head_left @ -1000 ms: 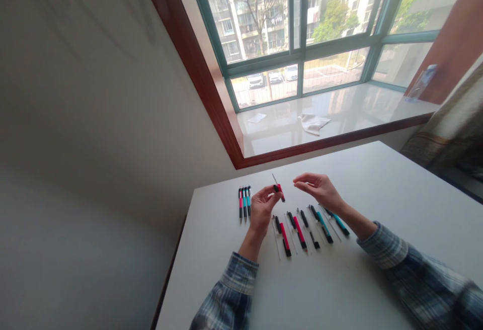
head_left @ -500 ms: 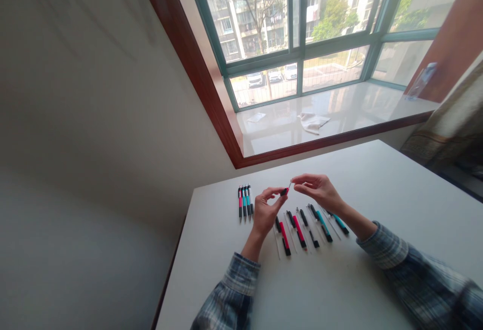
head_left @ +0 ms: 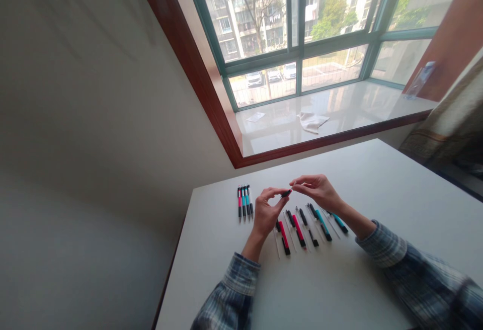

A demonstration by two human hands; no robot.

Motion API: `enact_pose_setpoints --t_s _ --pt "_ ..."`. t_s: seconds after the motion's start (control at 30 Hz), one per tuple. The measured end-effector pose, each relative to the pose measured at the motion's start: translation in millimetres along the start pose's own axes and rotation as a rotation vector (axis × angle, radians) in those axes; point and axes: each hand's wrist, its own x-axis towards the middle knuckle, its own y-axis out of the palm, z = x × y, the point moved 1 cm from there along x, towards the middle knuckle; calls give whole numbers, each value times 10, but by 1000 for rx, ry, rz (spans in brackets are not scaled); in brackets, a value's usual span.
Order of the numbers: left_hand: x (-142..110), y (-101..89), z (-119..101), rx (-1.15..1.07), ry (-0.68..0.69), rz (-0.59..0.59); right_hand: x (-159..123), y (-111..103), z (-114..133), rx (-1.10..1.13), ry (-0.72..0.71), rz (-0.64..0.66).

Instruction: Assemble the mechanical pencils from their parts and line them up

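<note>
Right in the middle, just below centre of the frame, my left hand [head_left: 266, 214] has the short black-and-red pen part [head_left: 286, 193] pinched between thumb and forefinger, up over the white table [head_left: 309, 290]! Facing it from the right, my right hand [head_left: 319, 191] pinches the thin rod [head_left: 292, 187] at that part's end, fingertips nearly meeting. Below my hands, loose pen parts lie in a row, red barrel [head_left: 284, 235] at its left, teal barrel [head_left: 323, 223] farther right. And left of my wrist, four pens [head_left: 243, 203] stand side by side, lying flat!
</note>
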Motion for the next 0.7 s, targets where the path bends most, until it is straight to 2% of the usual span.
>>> enact_pose_setpoints --t_s 0.27,0.4,0.47,0.57,0.63,0.7 --pt "-7 4 -20 -5 -6 5 9 4 17 -69 -22 -12" --pt "-3 -5 18 -17 -11 2 29 -38 60 -148 -43 36" --pt "-4 -13 56 -19 -15 -15 54 -122 59 -175 -50 37" --pt "-13 -23 114 -24 -35 -61 93 -339 -22 -293 -55 -104" --pt "-25 -24 138 -28 -51 -90 104 -498 -134 -503 -40 -203" --pt "-37 -20 144 -25 -62 -116 105 -616 -270 -717 -6 -226"
